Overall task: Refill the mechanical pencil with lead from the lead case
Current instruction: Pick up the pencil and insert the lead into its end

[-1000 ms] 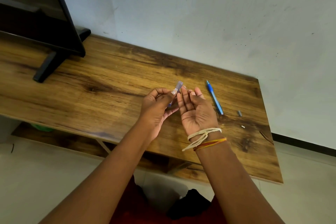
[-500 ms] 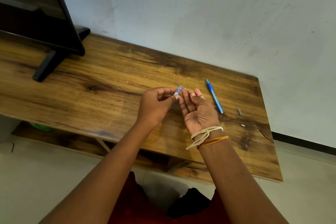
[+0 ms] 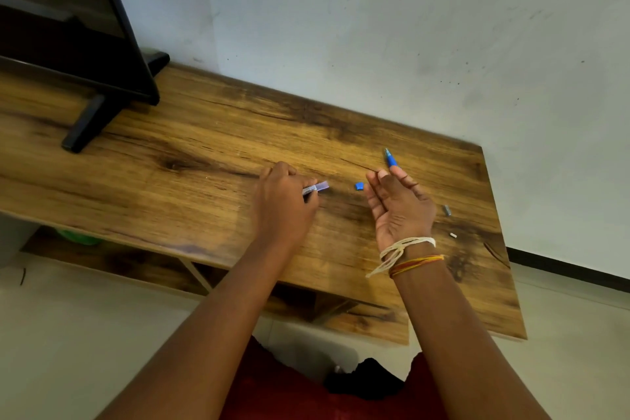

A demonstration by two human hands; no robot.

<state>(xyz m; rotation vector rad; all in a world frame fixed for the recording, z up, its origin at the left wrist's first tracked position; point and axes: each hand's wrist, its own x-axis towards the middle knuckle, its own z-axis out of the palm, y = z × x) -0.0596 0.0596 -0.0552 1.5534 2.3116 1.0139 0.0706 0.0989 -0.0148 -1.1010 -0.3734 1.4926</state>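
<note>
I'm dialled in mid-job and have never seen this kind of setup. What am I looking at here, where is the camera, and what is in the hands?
There is no machine: a person works with two bare hands, and the one camera sits on their head, looking forward and down. So the arms entering from the bottom are the wearer's own. The left hand pinches the small clear lead case low over the wooden table. The right hand, with thread bands at the wrist, is held palm up with the fingers loosely curled; whether a thin lead lies between its fingertips I cannot tell. Behind it lies the blue mechanical pencil, mostly hidden by that hand. Between the hands lies a small blue cap. To the right lie a small grey piece and a tiny white piece. A dark screen on a stand stands at the left.
</note>
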